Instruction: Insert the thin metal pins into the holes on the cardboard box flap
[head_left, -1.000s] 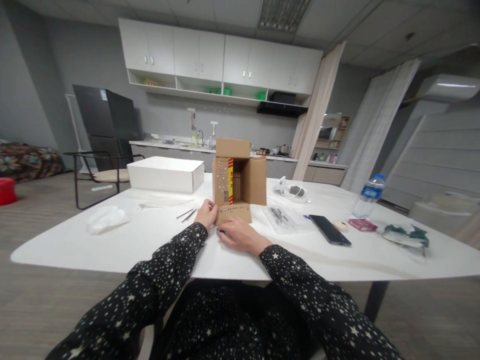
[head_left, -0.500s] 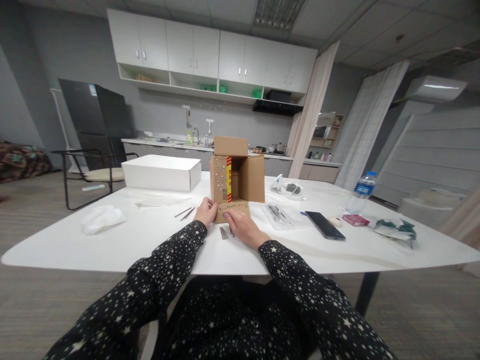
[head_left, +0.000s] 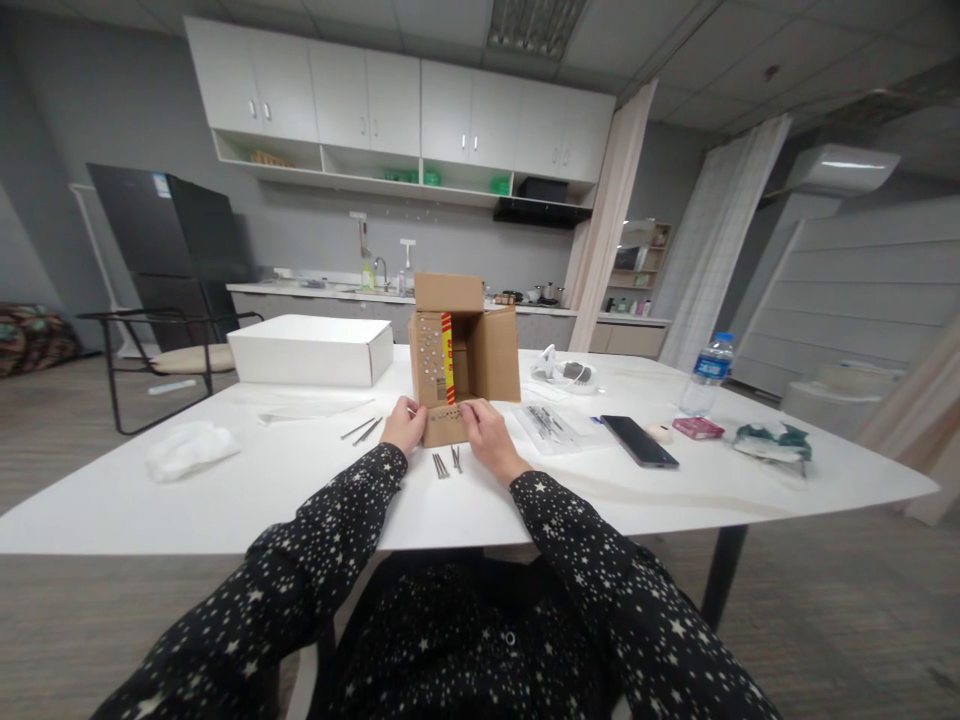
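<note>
The right grip hides part of the cardboard flap, whose specks are too small to identify.

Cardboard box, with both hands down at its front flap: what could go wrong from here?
1. The right hand is close to loose thin metal pieces on the table; a sideways sweep might scatter them.
2. The front flap looks thin and is dotted with small marks or holes; hard pressing could bend or tear it.
3. The cardboard box stands upright, so a push through the flap might shift it.
</note>
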